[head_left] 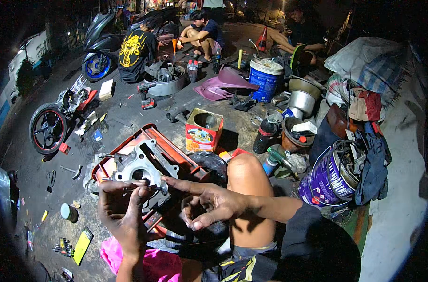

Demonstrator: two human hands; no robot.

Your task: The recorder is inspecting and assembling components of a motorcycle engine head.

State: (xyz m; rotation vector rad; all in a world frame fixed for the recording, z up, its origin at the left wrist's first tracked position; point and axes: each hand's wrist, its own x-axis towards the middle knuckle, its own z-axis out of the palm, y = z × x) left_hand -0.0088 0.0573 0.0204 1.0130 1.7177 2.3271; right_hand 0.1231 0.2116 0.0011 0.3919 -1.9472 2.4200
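My left hand [124,207] is closed, pinching the thin stem of a small engine valve [164,189] between thumb and fingertips. The valve's round metal head points toward my right hand [218,202]. That hand is open, its index finger stretched out to the valve head, apparently touching it. The thumb is extended and the other fingers are partly bent. Just beyond my hands stands a grey metal engine part [141,162] with a round bore, partly hidden by my fingers. It rests by an open red toolbox [176,157].
A square tin [204,134], dark bottle [265,136] and purple bucket [327,181] stand ahead and right. Left lie a wheel [48,128], a grey can [69,213] and a yellow case [83,246]. Several people crouch or sit farther off near a blue bucket [265,82].
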